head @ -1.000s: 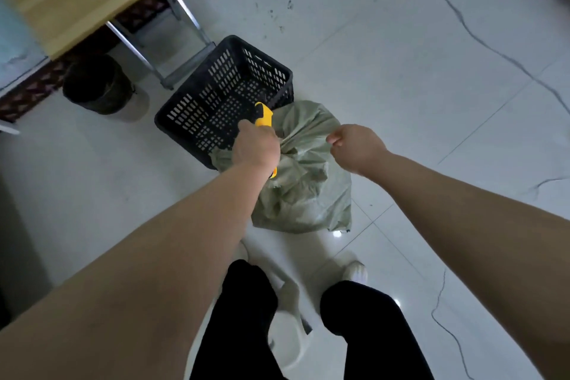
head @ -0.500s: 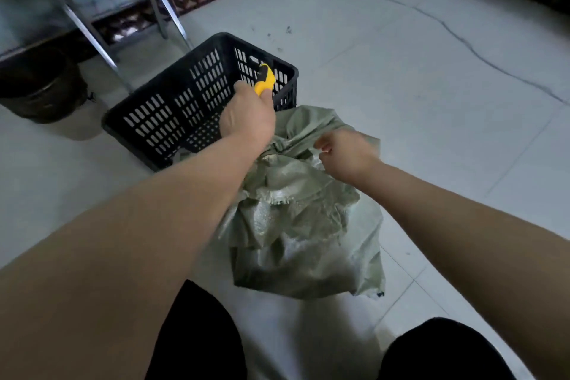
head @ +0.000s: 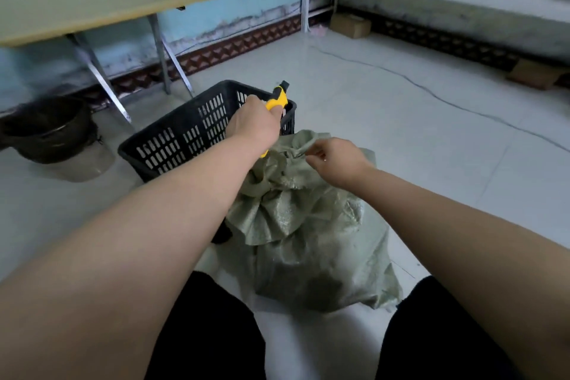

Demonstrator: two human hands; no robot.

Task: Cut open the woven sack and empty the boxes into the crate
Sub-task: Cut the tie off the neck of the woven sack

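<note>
Head view: left hand [head: 254,125] grips the yellow utility knife [head: 277,99] just left of the woven sack's [head: 311,231] tied neck, which the right hand [head: 334,160] pinches, nearer it, with the black crate [head: 185,139] directly behind.

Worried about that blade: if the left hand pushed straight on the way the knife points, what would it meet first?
Probably the crate's far rim: the left hand holds the knife pointing up and away over the crate. Depth is unclear; it might pass just above the rim.
</note>
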